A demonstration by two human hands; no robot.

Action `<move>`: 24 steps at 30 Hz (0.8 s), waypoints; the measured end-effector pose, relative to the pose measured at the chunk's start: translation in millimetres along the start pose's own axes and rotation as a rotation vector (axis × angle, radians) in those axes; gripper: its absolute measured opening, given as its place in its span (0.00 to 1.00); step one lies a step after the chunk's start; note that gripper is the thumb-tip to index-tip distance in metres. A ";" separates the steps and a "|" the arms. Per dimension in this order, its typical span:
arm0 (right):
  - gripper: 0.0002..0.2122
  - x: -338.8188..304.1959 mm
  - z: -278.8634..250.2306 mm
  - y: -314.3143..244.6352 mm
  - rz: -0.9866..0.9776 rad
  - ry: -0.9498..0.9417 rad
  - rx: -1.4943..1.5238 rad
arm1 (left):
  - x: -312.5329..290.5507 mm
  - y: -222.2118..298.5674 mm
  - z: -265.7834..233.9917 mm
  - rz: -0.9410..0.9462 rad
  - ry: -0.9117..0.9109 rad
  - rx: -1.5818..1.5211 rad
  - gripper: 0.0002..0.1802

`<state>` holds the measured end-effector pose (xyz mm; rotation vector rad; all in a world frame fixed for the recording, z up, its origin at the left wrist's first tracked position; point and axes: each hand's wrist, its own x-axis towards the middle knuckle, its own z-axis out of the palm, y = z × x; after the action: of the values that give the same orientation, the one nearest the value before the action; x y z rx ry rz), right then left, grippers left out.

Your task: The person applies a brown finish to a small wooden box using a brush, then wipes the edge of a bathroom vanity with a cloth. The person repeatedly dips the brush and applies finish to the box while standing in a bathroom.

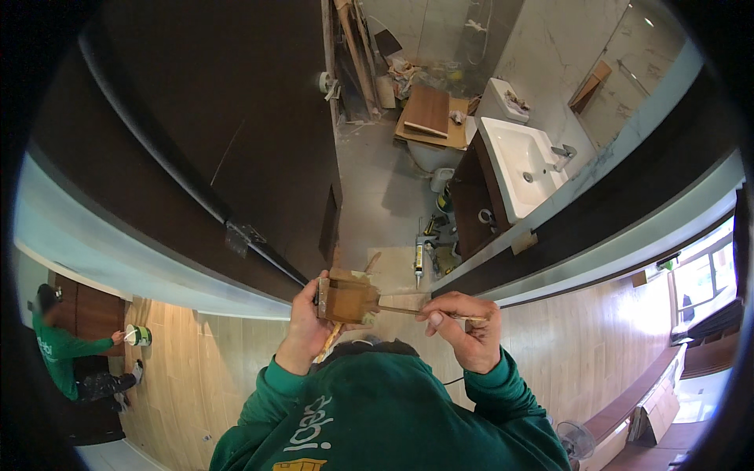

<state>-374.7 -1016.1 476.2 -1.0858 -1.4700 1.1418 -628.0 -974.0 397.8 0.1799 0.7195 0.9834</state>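
My left hand (301, 328) is wrapped round a small, squarish container (350, 301) smeared with brown, held in front of my chest. A yellowish handle (330, 342) sticks out below that hand; what it belongs to is hidden. My right hand (469, 328) pinches a thin brush-like stick (399, 311). The stick's far end reaches the right side of the container, and its tip is too small to make out. Just past my hands are a dark door (267, 157) on the left and a dark door frame (542, 243) on the right.
Through the doorway, a caulking gun (419, 259) lies on the floor near a white washbasin (522, 157). Brown boards (428, 110) and cardboard cover the toilet. At far left, a person in green (71, 345) reaches to a paint bucket (139, 336). A fan (576, 439) stands lower right.
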 end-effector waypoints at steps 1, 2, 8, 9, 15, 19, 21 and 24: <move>0.05 4.0 -2.2 1.2 0.020 -0.011 -0.029 | 4.9 -1.2 3.4 0.011 0.028 -0.011 0.25; 0.05 7.9 -4.9 2.8 0.039 -0.023 -0.073 | 9.7 -1.3 6.0 0.014 0.063 -0.035 0.27; 0.05 40.3 -19.9 16.9 0.067 0.067 0.075 | 52.7 18.1 16.4 -0.054 0.006 0.028 0.26; 0.05 49.1 -21.1 21.2 0.085 0.056 0.058 | 61.2 22.3 19.0 -0.033 -0.067 -0.001 0.27; 0.06 118.4 -41.7 39.5 0.047 0.182 0.204 | 123.1 65.9 34.6 -0.025 -0.055 -0.012 0.32; 0.08 184.1 -64.8 44.7 0.060 0.354 0.303 | 168.1 106.7 42.4 0.007 -0.140 -0.034 0.34; 0.09 215.6 -71.3 50.6 0.069 0.409 0.443 | 187.6 122.5 46.1 0.027 -0.157 -0.044 0.35; 0.11 254.4 -80.4 64.6 0.102 0.429 0.522 | 216.8 139.8 52.1 0.046 -0.165 -0.046 0.34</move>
<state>-329.9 -745.7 461.5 -0.9611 -0.7335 1.1840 -617.3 -711.0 397.5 0.2359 0.5432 1.0150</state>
